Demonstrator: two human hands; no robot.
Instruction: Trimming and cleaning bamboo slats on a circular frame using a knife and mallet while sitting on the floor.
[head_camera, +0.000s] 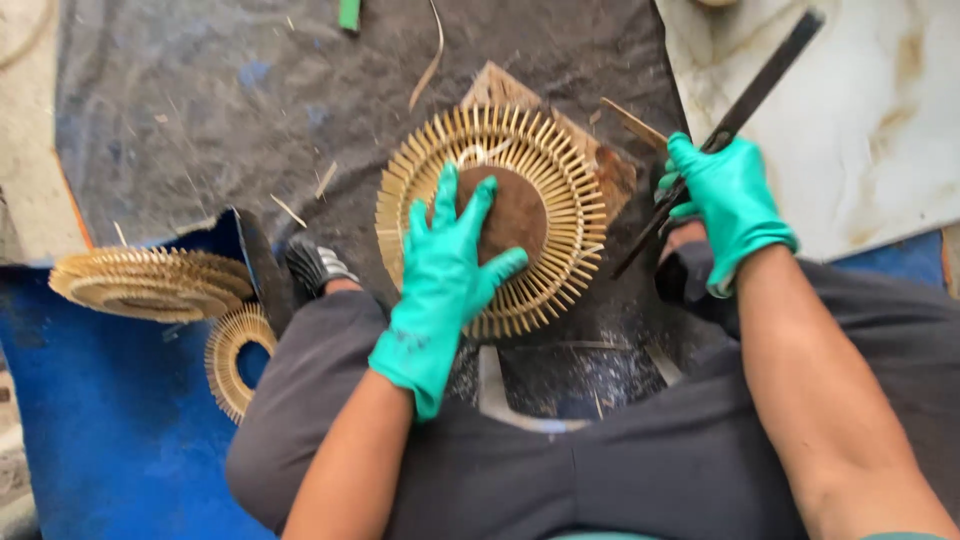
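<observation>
Head view showed the dark mat (200, 110) under my work, the bamboo ring (545, 160) lying at its middle. My left hand (445, 270) lay spread flat, pressing the brown disc (515, 210) at the ring's centre. My right hand (730, 195), right of the ring, gripped a blade (760, 85). I judged steady downward pressure would keep the slats from shifting.

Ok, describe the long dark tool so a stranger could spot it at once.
Start at the pale stained slab at upper right. A long dark blade slants across its corner, gripped low by the right hand in a green glove. It alone is flat, black and straight; everything nearby is tan bamboo.
</observation>
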